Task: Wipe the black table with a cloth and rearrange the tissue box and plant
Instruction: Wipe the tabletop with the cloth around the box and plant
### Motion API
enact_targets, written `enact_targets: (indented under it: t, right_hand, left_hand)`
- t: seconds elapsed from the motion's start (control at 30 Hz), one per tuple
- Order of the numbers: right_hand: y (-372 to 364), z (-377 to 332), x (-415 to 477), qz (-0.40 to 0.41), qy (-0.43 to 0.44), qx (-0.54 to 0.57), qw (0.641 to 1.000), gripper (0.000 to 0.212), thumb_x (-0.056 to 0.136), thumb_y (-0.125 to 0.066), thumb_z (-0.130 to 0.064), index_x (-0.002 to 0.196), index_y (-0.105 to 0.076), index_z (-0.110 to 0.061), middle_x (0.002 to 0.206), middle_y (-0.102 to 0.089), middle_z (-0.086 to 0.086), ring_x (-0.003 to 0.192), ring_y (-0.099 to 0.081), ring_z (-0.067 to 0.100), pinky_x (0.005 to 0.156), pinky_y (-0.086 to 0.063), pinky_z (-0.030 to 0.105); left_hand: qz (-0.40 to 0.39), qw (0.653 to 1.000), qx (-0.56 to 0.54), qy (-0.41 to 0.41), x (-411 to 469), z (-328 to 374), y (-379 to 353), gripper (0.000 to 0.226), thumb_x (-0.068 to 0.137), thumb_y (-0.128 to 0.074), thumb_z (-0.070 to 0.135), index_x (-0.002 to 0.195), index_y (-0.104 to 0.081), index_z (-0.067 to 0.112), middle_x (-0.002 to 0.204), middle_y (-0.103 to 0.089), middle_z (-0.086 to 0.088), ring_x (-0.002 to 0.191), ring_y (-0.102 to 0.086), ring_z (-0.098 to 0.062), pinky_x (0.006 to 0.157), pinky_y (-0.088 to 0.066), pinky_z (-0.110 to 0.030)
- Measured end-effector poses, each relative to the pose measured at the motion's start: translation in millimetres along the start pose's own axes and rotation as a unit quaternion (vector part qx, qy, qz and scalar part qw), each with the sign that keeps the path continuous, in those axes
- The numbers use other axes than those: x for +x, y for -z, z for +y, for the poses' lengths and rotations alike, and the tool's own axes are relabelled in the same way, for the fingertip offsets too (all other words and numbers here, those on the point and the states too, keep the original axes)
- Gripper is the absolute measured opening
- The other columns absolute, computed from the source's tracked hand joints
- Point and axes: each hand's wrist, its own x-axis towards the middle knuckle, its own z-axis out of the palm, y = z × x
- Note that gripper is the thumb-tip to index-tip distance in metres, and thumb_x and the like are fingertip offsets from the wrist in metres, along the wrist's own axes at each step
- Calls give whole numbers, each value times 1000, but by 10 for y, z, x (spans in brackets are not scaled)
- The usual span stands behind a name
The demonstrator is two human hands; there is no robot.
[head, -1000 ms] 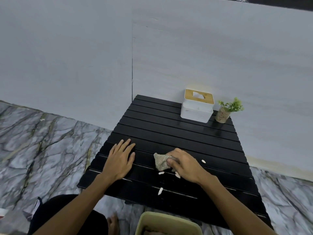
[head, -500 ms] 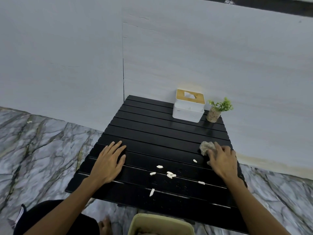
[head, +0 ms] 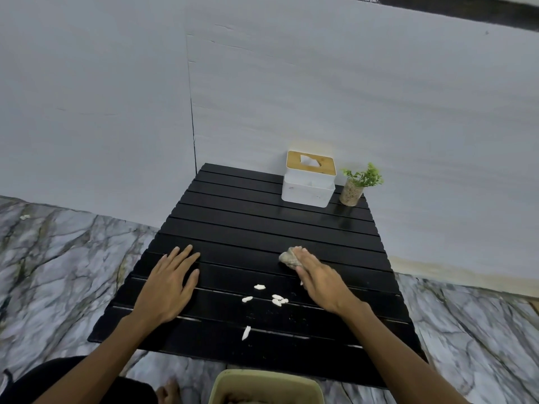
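A low black slatted table (head: 248, 228) stands against a pale wall. My right hand (head: 322, 281) presses a crumpled grey cloth (head: 287, 258) onto the middle slats. My left hand (head: 169, 282) lies flat, fingers spread, on the table's near left part. A white tissue box (head: 309, 185) with a wooden lid sits at the far right, and a small green plant (head: 357, 183) in a speckled pot stands just right of it. Several white scraps (head: 275, 298) lie on the slats between my hands.
A pale green bin (head: 265, 386) stands below the table's near edge. Grey marble floor (head: 58, 258) surrounds the table. The wall (head: 320, 97) runs directly behind the tissue box and plant. My bare foot shows near the bin.
My right hand swept the cloth from the table's middle out to the right edge, then back toward the middle. The white scraps were left spread on the slats. My left hand stayed put.
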Motion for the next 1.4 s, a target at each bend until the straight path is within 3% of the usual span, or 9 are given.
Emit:
enact_targets:
  t: [0.13, 0.27, 0.57, 0.73, 0.9, 1.0, 1.2, 1.33, 1.4]
  right_hand:
    - [17, -87, -155, -11, 27, 158, 987, 40, 108, -39, -34, 147, -45, -36, 145, -56, 0, 113, -63, 9, 82, -58, 24]
    - [406, 101, -362, 193, -86, 254, 944, 29, 106, -44, -37, 127, -63, -30, 87, -74, 13, 59, -69, 21, 54, -57, 26]
    - [310, 1045, -499, 135, -170, 34, 976, 51, 103, -50, -25, 152, -37, -24, 156, -43, 7, 144, -39, 30, 109, -44, 47]
    - [220, 596, -534, 89, -81, 65, 991, 52, 104, -48, -18, 151, -37, -35, 158, -38, 3, 117, -65, 27, 88, -60, 35]
    - [-1, 52, -844, 55, 26, 70, 996, 55, 106, -43, -18, 151, -29, -47, 155, -35, -13, 138, -44, 12, 110, -33, 10]
    - [-88, -205, -1049, 24, 44, 121, 991, 52, 107, -43, -17, 153, -33, -39, 158, -37, -12, 131, -53, 9, 92, -57, 25]
    - [132, -250, -1244, 149, -80, 252, 953, 41, 107, -43, -21, 145, -48, -34, 98, -75, 1, 62, -61, -4, 58, -51, 14]
    - [229, 246, -1000, 227, -203, 107, 946, 41, 106, -41, -20, 148, -46, -19, 118, -69, 13, 96, -68, 15, 76, -44, 5]
    - [147, 396, -852, 171, -210, 56, 961, 47, 106, -42, -24, 152, -38, -17, 150, -49, 14, 140, -45, 28, 107, -42, 30]
  left_hand:
    - [-1, 1000, -1, 3, 0, 16, 11, 68, 94, -18, 55, 143, -46, 19, 155, -36, 0, 147, -22, -19, 120, -14, -36]
    - [-3, 1000, -1, 0, 20, 40, 15, 68, 94, -18, 55, 144, -46, 18, 155, -36, -1, 147, -22, -20, 120, -15, -37]
    - [-8, 1000, 4, 7, 18, 53, 33, 68, 93, -18, 55, 144, -46, 18, 155, -36, -2, 147, -23, -21, 120, -16, -39]
    - [-11, 1000, 4, 11, 25, 50, 36, 68, 94, -19, 54, 143, -46, 17, 155, -36, -3, 147, -23, -22, 120, -17, -41]
    - [-16, 1000, 6, 13, 9, 62, 35, 68, 94, -19, 53, 143, -46, 16, 155, -36, -3, 147, -24, -22, 120, -17, -40]
    - [-17, 1000, 8, 12, -6, 55, 38, 68, 94, -19, 53, 143, -47, 15, 154, -37, -5, 146, -25, -24, 120, -18, -41]
    - [-19, 1000, 5, 10, 12, 67, 28, 67, 94, -20, 53, 143, -47, 15, 154, -38, -5, 146, -26, -24, 120, -19, -42]
    - [-20, 1000, 6, 9, 5, 63, 32, 67, 94, -20, 52, 143, -46, 16, 154, -37, -5, 146, -26, -25, 120, -19, -42]
    - [-22, 1000, 7, 8, -7, 65, 27, 67, 94, -19, 52, 144, -46, 15, 154, -37, -5, 146, -26, -25, 120, -19, -42]
